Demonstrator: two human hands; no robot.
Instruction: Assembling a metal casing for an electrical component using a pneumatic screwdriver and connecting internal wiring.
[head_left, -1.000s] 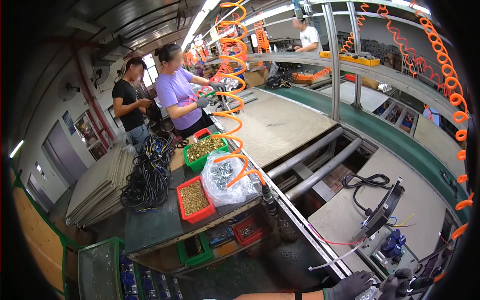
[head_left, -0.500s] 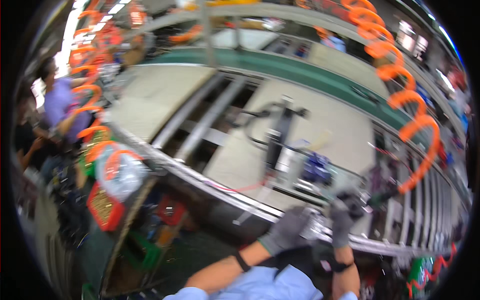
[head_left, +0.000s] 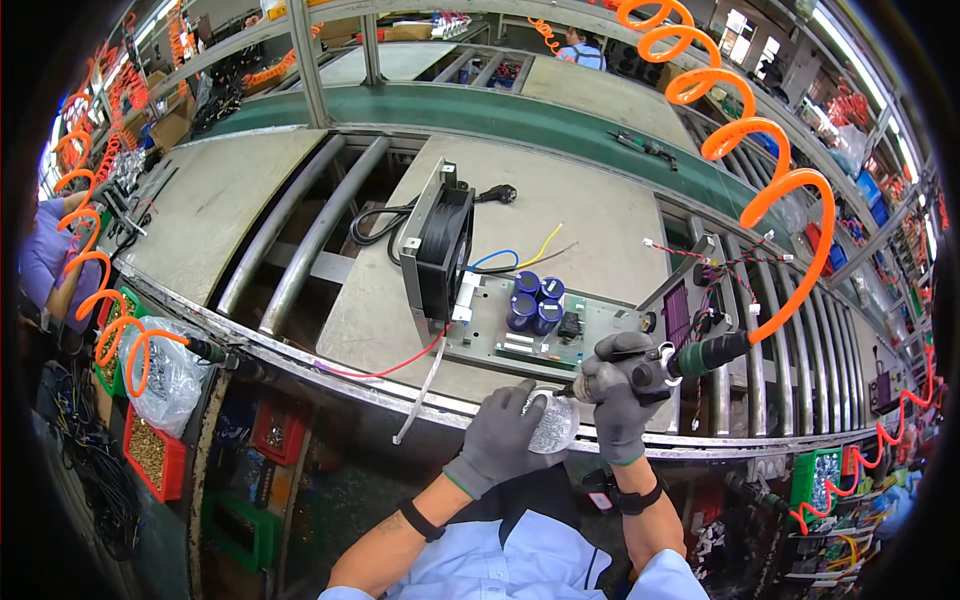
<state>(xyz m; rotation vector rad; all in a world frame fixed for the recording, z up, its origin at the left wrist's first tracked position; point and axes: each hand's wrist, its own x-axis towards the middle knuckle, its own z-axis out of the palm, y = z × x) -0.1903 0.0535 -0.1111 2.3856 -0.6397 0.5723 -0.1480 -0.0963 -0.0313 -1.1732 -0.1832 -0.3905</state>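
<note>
My left hand [head_left: 497, 440], in a grey glove, closes round a shallow round dish [head_left: 572, 432] of small silvery pieces that look like screws. My right hand [head_left: 615, 395], also gloved, grips a black and silver power screwdriver [head_left: 655, 372], its tip pointing left at the dish's upper edge. Whether the tip touches the pieces I cannot tell. Just beyond my hands lies a metal plate with a green circuit board [head_left: 535, 347] and several blue capacitors [head_left: 535, 303]. A black fan [head_left: 447, 245] in an upright metal bracket stands at the plate's left end.
An orange coiled hose [head_left: 822, 235] runs from the screwdriver up to the right. Steel rollers [head_left: 325, 235] flank the pale work board [head_left: 370, 325]. A red bin [head_left: 150, 455] of brass-coloured parts stands at left. Another screwdriver [head_left: 643, 146] lies on the green belt [head_left: 560, 140].
The view has swung, so the bench and both hands appear farther left, and the blur is gone. The dish and screwdriver remain in my hands.
</note>
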